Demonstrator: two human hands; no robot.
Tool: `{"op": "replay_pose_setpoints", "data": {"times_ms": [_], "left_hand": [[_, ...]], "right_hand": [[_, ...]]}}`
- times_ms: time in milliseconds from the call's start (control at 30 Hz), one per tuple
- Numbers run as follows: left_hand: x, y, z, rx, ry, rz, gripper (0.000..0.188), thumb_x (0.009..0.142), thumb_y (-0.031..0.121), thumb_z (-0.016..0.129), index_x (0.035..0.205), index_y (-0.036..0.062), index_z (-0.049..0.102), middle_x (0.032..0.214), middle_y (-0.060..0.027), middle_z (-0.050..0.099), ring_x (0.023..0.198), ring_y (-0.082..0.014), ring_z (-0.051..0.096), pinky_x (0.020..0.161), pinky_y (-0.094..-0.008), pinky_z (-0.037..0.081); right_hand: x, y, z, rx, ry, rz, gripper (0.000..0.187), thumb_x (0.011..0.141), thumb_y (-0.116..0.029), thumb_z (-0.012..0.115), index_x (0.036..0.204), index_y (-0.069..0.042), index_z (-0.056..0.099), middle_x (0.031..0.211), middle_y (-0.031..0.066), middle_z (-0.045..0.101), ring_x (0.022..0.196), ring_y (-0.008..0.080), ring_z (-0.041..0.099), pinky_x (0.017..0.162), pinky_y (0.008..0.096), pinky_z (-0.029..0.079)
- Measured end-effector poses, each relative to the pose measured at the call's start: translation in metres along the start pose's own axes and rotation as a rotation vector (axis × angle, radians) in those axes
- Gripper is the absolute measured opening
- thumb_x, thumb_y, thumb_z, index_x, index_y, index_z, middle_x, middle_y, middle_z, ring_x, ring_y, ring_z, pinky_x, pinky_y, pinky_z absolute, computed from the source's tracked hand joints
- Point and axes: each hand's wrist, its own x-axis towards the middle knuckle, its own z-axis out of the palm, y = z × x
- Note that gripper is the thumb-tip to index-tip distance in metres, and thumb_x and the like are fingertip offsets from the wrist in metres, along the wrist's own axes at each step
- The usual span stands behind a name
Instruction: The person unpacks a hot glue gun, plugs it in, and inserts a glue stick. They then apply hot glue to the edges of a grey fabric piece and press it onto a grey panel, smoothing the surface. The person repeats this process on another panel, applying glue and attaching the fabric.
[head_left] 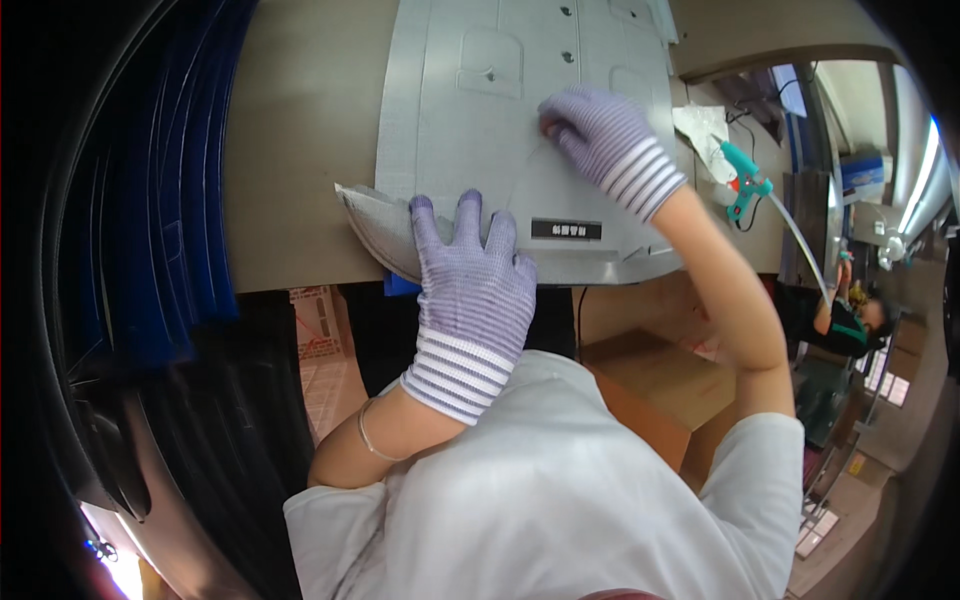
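A large silver-grey panel (470,150) with stitched-looking outlines, small dark round studs and a black label (566,230) lies on the table before me. At its near left corner a curved grey flap (378,228) sticks out past the edge. My left hand (474,262), in a purple knit glove with a striped cuff, rests flat on the panel's near edge beside the flap, fingers spread. Over the panel's right half is my right hand (600,138), gloved alike, with its fingers pinched together. A small reddish spot shows at those fingertips; what they hold cannot be made out.
A teal glue gun (742,180) with a white glue stick lies right of the panel, near crumpled white plastic (703,135). Dark blue folded sheets (180,180) hang at the left. A cardboard box (655,375) stands below the table. Another person (850,325) is at far right.
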Motion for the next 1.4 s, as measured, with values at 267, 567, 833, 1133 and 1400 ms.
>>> {"op": "replay_pose_setpoints", "data": {"times_ms": [267,567,833,1133,1400], "left_hand": [[0.004,0.006,0.000,0.002,-0.057,-0.090,0.012,0.073,0.018,0.065,0.076,0.0076,0.069,0.111,-0.0168,0.058,0.119,-0.0379,0.046,0.102,-0.0676,0.019],[0.002,0.012,0.002,0.000,-0.106,-0.142,0.013,0.077,0.016,0.062,0.081,0.0073,0.070,0.118,-0.0162,0.057,0.120,-0.0372,0.046,0.105,-0.0670,0.014],[0.005,0.012,-0.006,-0.014,-0.099,-0.060,0.018,0.081,0.013,0.057,0.078,-0.0018,0.067,0.108,-0.0200,0.058,0.117,-0.0424,0.046,0.100,-0.0723,0.015],[0.006,0.015,-0.002,0.045,-0.154,-0.130,0.012,0.076,0.015,0.061,0.080,0.0064,0.069,0.116,-0.0164,0.058,0.120,-0.0383,0.046,0.104,-0.0674,0.016],[0.006,0.016,-0.006,0.024,-0.087,-0.070,0.020,0.080,0.016,0.058,0.081,-0.0005,0.069,0.099,-0.0193,0.056,0.114,-0.0426,0.047,0.097,-0.0729,0.017]], "right_hand": [[-0.007,-0.010,-0.009,0.092,-0.175,0.045,0.018,0.082,-0.015,0.054,0.096,-0.007,0.064,0.085,0.0122,0.062,0.081,0.0316,0.061,0.075,0.0385,0.051],[-0.028,-0.001,-0.014,0.201,-0.059,-0.009,0.017,0.077,-0.004,0.060,0.094,-0.004,0.060,0.088,0.0092,0.061,0.082,0.0263,0.061,0.077,0.0343,0.051],[-0.025,-0.002,-0.008,0.150,-0.083,-0.069,0.018,0.076,-0.007,0.062,0.094,-0.005,0.061,0.084,0.0099,0.059,0.083,0.0286,0.058,0.076,0.0369,0.049],[-0.030,-0.005,0.000,0.247,-0.014,0.005,0.015,0.079,-0.008,0.062,0.094,-0.006,0.062,0.086,0.0094,0.062,0.083,0.0282,0.058,0.077,0.0371,0.049],[-0.029,-0.006,-0.012,0.127,-0.126,-0.136,0.015,0.079,-0.008,0.061,0.094,-0.006,0.061,0.085,0.0098,0.061,0.082,0.0289,0.058,0.077,0.0375,0.049]]}}
